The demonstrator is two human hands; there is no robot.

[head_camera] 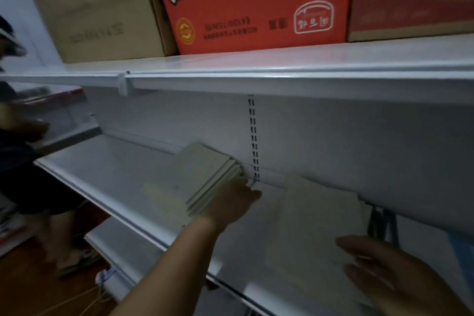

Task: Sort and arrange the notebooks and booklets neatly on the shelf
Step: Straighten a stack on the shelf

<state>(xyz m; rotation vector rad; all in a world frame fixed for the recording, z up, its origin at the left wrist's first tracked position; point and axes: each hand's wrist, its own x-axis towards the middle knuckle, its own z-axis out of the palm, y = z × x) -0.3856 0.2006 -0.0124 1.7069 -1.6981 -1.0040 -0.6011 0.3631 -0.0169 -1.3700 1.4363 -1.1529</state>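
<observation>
A stack of pale booklets [205, 174] lies flat on the white middle shelf [107, 174], near the back wall. My left hand [232, 201] rests against the stack's right edge, fingers curled on it. To the right a second spread of pale booklets [318, 215] lies flat on the same shelf. My right hand [392, 274] hovers over the near corner of that spread, fingers apart; whether it touches the paper is blurred.
Cardboard boxes stand on the upper shelf [282, 67], a red one [254, 5] in the middle. Another person [28, 161] stands at the left by the shelf end. A slotted upright [254, 136] runs down the back wall. Dark items [382, 223] stand at the far right.
</observation>
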